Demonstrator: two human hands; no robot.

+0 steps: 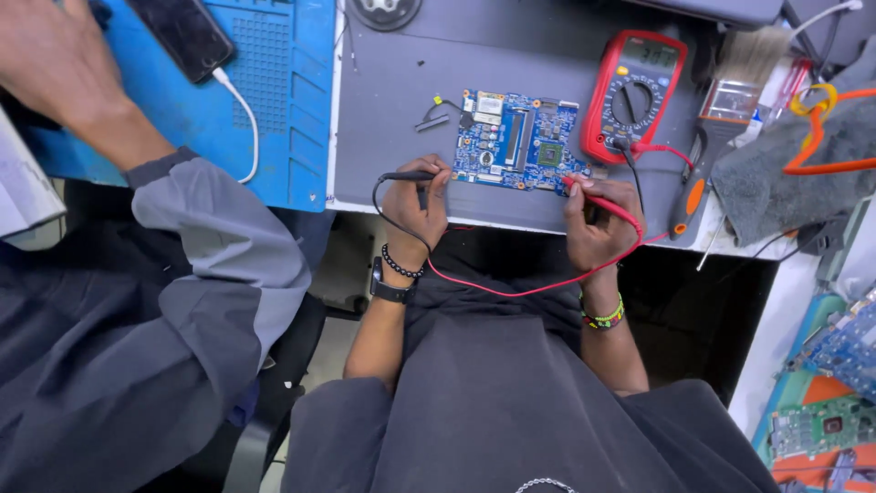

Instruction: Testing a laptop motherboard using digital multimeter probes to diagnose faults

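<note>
A blue circuit board [516, 140] lies flat on a grey mat [401, 100]. My left hand [415, 205] grips a black test probe [408, 175] whose tip points at the board's left edge. My right hand [598, 219] grips a red test probe [598, 198] whose tip meets the board's lower right corner. Red and black leads run from the probes to a red multimeter [634, 91] just right of the board; the red lead droops below the bench edge between my wrists.
Another person's sleeve [214, 265] and hand [55, 64] reach over a blue mat [283, 100] at left, where a dark phone [182, 35] sits on a white cable. A wide paintbrush [730, 100], an orange-handled tool [689, 196] and a grey cloth [803, 164] lie right. More circuit boards [826, 424] sit lower right.
</note>
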